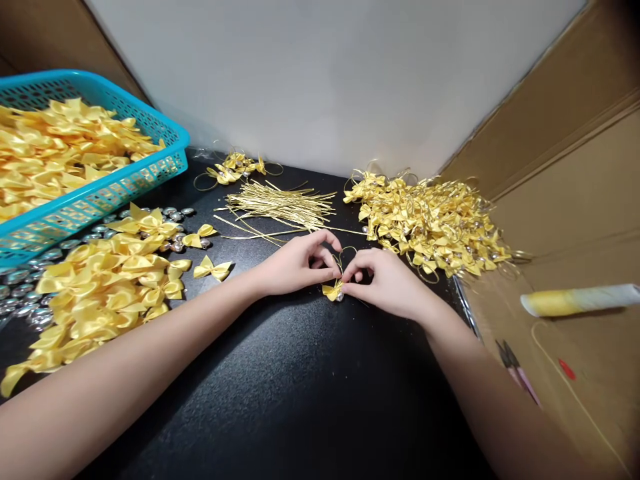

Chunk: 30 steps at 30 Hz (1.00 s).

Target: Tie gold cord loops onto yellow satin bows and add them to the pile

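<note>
Over the middle of the black table, my left hand [300, 265] and my right hand [383, 280] meet, thumbs and forefingers pinched close together. Between them is a yellow satin bow [331, 291] with a silver bell-like bead [340, 296] at its underside. A thin gold cord [349, 251] loops up from the bow between my fingers. My left fingertips close on the cord just above the bow. My right fingertips press at the bow's right side, partly hiding it.
A blue basket [175, 137] full of bows stands at the left. Loose bows [110, 287] and silver beads [23, 293] lie before it. Gold cord lengths [280, 205] lie behind my hands, with corded bows [430, 223] to their right. Snips [517, 370] and a yellow roll [575, 300] lie far right.
</note>
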Tool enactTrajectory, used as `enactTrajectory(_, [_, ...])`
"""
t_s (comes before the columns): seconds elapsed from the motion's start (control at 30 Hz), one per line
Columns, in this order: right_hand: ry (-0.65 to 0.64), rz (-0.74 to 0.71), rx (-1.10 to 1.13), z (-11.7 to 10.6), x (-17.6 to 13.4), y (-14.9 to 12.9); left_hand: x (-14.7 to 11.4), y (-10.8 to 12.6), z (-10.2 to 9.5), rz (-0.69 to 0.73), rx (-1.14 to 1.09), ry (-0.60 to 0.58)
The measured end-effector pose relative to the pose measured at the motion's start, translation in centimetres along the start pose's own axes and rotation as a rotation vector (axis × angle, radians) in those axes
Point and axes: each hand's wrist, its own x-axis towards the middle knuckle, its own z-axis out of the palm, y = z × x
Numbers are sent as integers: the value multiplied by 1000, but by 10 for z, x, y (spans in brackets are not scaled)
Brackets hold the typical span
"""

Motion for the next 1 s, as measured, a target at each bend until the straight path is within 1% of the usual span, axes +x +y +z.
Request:
enactTrajectory(0.07, [51,28,27,5,0,0,0,2,-2,28,97,15])
enactTrajectory(0.17, [120,38,34,10,-1,-3,-1,5,-5,98,220,8])
enactTrajectory(0.27, [150,29,35,14,0,-5,-1,8,-8,162,323,6])
enactTrajectory(0.33, [152,29,25,17,1,-6,-1,11,-10,176,376,19])
enactTrajectory(0.53, [141,39,4,20,2,-7,-1,17,-11,174,481,40])
enactTrajectory(0.77, [150,31,30,23,3,-6,-2,24,-12,252,586,23])
enactTrajectory(0.83, [168,35,41,25,3,-6,-2,25,-12,254,593,8])
enactTrajectory(1.0, [248,40,46,30,4,-5,-2,26,-12,239,567,16])
